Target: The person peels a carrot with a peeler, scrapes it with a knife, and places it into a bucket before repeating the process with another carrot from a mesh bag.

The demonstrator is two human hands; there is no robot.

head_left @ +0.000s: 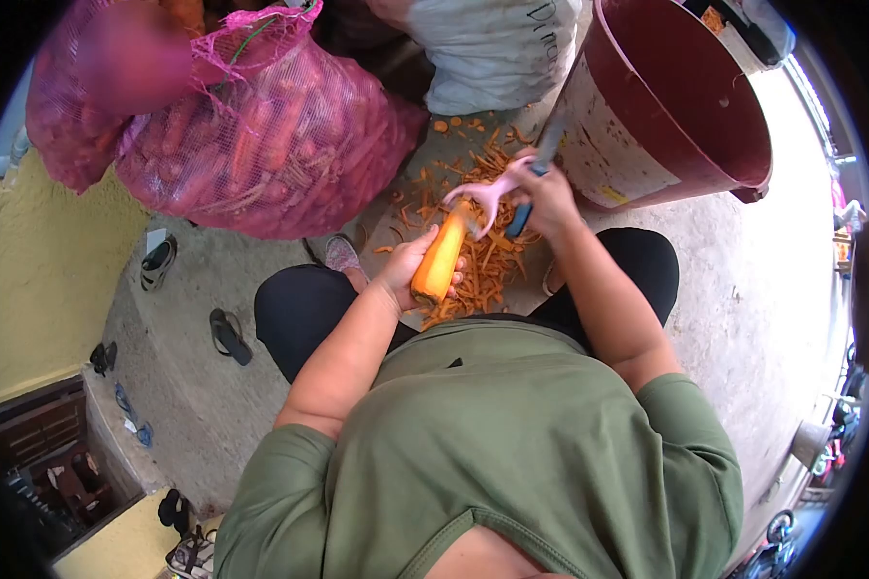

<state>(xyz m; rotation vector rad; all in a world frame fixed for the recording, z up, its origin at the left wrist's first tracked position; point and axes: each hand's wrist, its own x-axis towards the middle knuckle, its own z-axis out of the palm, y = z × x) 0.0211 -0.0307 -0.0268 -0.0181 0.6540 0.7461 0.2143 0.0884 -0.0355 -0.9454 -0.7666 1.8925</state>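
My left hand [407,268] is closed around the thick end of a peeled orange carrot [440,257], which tilts away from me. My right hand [552,201] grips a pink peeler [488,199], its head at the carrot's far tip; motion blur hides whether the blade touches. In the same right hand is a knife [549,143] with a dark blue handle [518,221], its grey blade pointing away. Below both hands, a heap of carrot peelings [492,275] lies on the concrete floor between my legs.
Ahead on the left stands a pink mesh sack [270,145] full of carrots. A white sack [492,58] sits at the back, beside a large dark red bucket [618,145] on the right. A flip-flop [229,338] and a sandal [158,263] lie on the left.
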